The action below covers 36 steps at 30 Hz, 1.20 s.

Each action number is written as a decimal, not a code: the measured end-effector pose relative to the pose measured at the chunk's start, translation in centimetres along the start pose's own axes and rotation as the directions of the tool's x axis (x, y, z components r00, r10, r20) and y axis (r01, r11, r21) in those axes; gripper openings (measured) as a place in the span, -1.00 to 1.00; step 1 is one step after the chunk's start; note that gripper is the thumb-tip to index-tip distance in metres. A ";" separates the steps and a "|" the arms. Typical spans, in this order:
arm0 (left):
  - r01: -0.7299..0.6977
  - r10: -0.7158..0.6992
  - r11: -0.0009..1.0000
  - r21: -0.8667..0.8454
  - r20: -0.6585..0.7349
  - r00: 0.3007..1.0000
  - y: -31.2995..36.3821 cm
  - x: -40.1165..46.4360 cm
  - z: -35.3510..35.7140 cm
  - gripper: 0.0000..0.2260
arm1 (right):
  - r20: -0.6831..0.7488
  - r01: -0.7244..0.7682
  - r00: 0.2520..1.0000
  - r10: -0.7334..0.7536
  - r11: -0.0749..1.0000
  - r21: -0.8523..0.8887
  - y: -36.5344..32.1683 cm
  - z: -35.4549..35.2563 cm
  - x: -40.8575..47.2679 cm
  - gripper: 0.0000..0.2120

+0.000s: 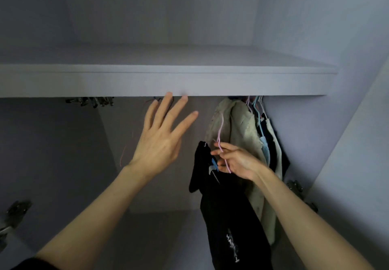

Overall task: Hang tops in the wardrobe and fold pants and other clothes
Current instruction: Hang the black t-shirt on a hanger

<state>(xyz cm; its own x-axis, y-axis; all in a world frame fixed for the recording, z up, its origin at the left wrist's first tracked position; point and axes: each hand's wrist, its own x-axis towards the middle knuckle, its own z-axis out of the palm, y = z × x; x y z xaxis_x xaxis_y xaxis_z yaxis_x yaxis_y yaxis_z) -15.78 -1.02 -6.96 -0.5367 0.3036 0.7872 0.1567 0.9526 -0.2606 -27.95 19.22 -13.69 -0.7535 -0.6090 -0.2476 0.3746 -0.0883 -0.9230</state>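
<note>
Inside the open wardrobe, my right hand (235, 161) grips a thin pink hanger (221, 135) by its neck. A black top (229, 217) with white print hangs from that hanger, down toward the lower edge of view. My left hand (162, 137) is raised with its fingers spread straight, fingertips just under the shelf's front edge (164, 84), holding nothing. To the right of the pink hanger, a beige garment (240, 135) and several darker clothes (271, 143) hang on pink and blue hangers in the right corner. The rail is hidden behind the shelf edge.
A thick white shelf spans the wardrobe above the hanging space. Metal hinges (90, 101) show under the shelf at left, a door hinge (14, 213) at lower left and another (296, 187) at right. A faint pink wire hanger (126, 152) hangs behind my left hand.
</note>
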 end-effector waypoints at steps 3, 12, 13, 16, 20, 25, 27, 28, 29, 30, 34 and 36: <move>0.067 -0.069 0.992 0.106 0.010 0.998 -0.4 2.0 0.5 -0.36 | -0.013 0.053 0.999 -0.052 0.993 0.109 -1.2 -0.9 1.6 -0.59; 0.104 -0.106 0.961 0.255 -0.008 0.994 -1.1 2.9 2.8 -0.22 | -0.163 0.206 0.966 -0.199 0.978 0.027 -5.3 -2.7 6.2 -0.53; 0.105 -0.106 0.959 0.264 -0.011 0.994 -1.1 2.9 2.9 -0.19 | -0.179 0.228 0.958 -0.224 0.974 0.002 -5.9 -2.8 6.8 -0.53; 0.108 -0.109 0.949 0.295 -0.011 0.994 -1.2 2.9 3.3 -0.12 | -0.206 0.273 0.940 -0.271 0.962 -0.020 -7.4 -3.4 8.4 -0.54; 0.113 -0.106 0.941 0.318 -0.038 0.994 -1.3 3.2 3.6 -0.07 | -0.226 0.292 0.934 -0.278 0.956 0.033 -8.2 -4.1 10.1 -0.53; 0.133 -0.124 0.933 0.334 -0.047 0.991 -1.2 3.3 3.8 -0.10 | -0.229 0.335 0.921 -0.316 0.941 0.051 -8.0 -4.9 11.4 -0.57; 0.136 -0.128 0.933 0.332 -0.044 0.991 -1.4 3.3 3.9 -0.11 | -0.257 0.370 0.904 -0.342 0.927 0.066 -8.4 -5.1 11.7 -0.64; 0.137 -0.130 0.934 0.329 -0.044 0.991 -1.4 3.3 4.0 -0.11 | -0.274 0.385 0.894 -0.354 0.920 0.068 -8.8 -5.4 11.9 -0.70; 0.137 -0.131 0.935 0.328 -0.042 0.991 -1.5 3.3 4.0 -0.11 | -0.287 0.392 0.888 -0.358 0.917 0.069 -9.1 -5.8 12.2 -0.74; 0.138 -0.132 0.934 0.329 -0.041 0.990 -1.5 3.3 4.1 -0.11 | -0.300 0.385 0.887 -0.351 0.921 0.064 -9.4 -6.2 12.4 -0.77; 0.145 -0.145 0.932 0.331 -0.026 0.989 -1.6 3.2 4.3 -0.09 | -0.460 0.323 0.848 -0.263 0.945 0.056 -9.4 -7.1 13.4 -0.70; 0.148 -0.143 0.931 0.334 -0.038 0.989 -1.8 3.3 4.4 -0.10 | -0.539 0.306 0.802 -0.257 0.952 0.002 -9.5 -6.9 13.5 -0.68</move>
<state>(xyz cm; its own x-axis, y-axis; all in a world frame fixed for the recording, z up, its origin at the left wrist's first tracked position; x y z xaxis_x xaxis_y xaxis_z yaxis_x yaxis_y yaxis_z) -21.43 -1.85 -6.35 -0.5213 0.1647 0.8373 -0.2102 0.9262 -0.3131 -45.39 17.29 -10.32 -0.9919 -0.0410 -0.1205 0.1272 -0.2724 -0.9537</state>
